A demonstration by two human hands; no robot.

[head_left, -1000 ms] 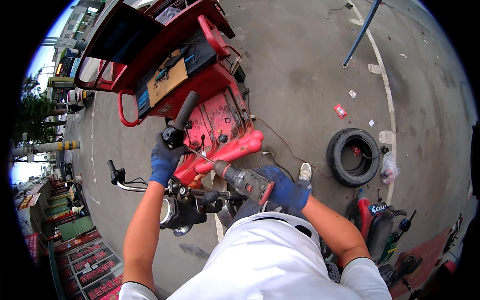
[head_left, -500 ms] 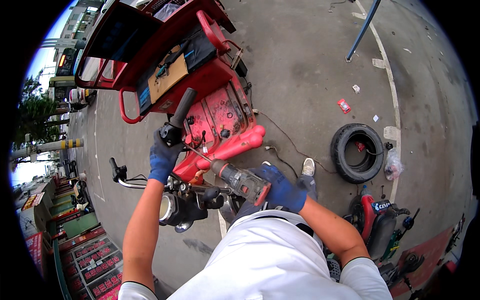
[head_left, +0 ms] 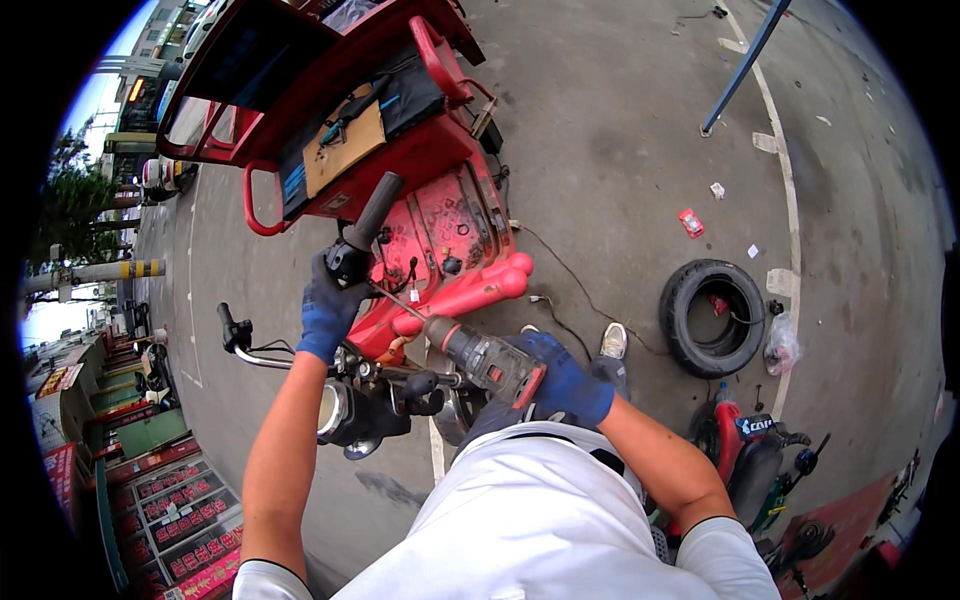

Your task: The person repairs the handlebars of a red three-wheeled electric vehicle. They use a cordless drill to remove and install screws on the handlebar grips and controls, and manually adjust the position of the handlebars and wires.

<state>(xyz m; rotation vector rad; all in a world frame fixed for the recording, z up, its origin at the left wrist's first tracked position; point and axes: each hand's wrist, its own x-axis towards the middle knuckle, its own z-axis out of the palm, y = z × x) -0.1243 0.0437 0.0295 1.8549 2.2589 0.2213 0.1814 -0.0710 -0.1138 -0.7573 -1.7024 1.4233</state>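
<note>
My left hand, in a blue and dark work glove, is closed around the black switch housing of a handlebar grip. The grip sticks up and away from the hand. My right hand, gloved the same way, is wrapped round a grey and red cordless drill. A long thin bit runs from the drill's chuck to the housing beside my left fingers; its tip is hidden there. Below my left hand is the three-wheeler's handlebar with a round headlamp.
The red three-wheeler's footboard and seat with a cardboard sheet and tools lie ahead. At right are a loose tyre, a plastic bag, a blue pole and a parked scooter. A cable trails over the ground.
The whole view has shifted slightly. Both hands keep their holds, and the drill's bit stays at the switch housing.
</note>
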